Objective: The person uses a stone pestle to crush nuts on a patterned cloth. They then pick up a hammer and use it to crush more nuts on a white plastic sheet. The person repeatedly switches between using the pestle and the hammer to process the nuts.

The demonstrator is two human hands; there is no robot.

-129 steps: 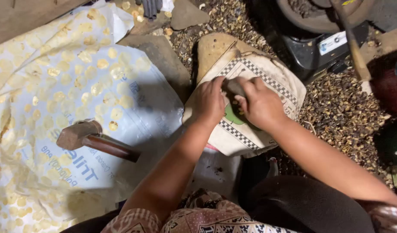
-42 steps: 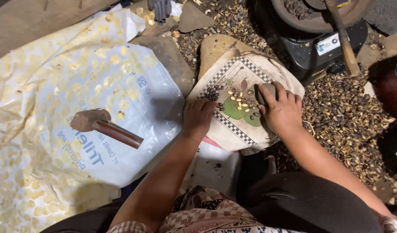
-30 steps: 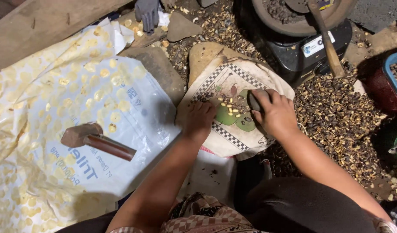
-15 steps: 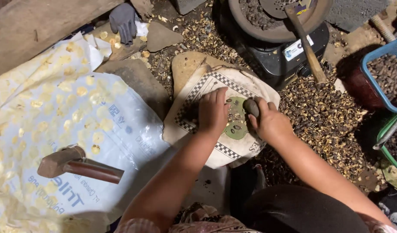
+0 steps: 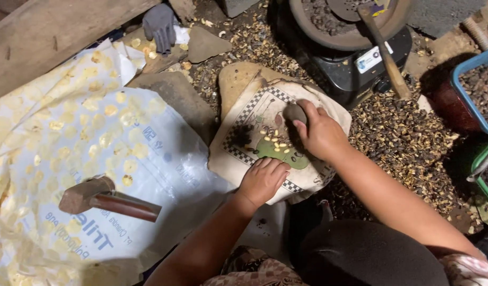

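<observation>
While our right hand (image 5: 321, 132) is gripping a smooth grey stone (image 5: 295, 113) over the printed woven sack (image 5: 265, 135), our left hand (image 5: 262, 180) is pressing down flat and open on its near edge. Pale kernels (image 5: 278, 143) are lying scattered between them. Left, a rusty hammer (image 5: 103, 198) is resting on crinkled plastic sheeting (image 5: 69, 132).

2 bare hands show: the left hand (image 5: 262, 180) and the right hand (image 5: 321, 132), which holds 1 small grey stone (image 5: 295, 113). 1 printed cloth sack (image 5: 254, 114) lies over 1 flat rock (image 5: 234, 79). 1 hammer (image 5: 103, 198) rests on 1 large yellow-spotted plastic sheet (image 5: 53, 122). 1 grey glove (image 5: 160, 24) lies at the top. 1 blue basket (image 5: 474, 87) and 1 round black pan (image 5: 350, 37) with 1 wooden handle (image 5: 384, 50) stand nearby. The pale kernels (image 5: 278, 142) are too many and small to count.
</observation>
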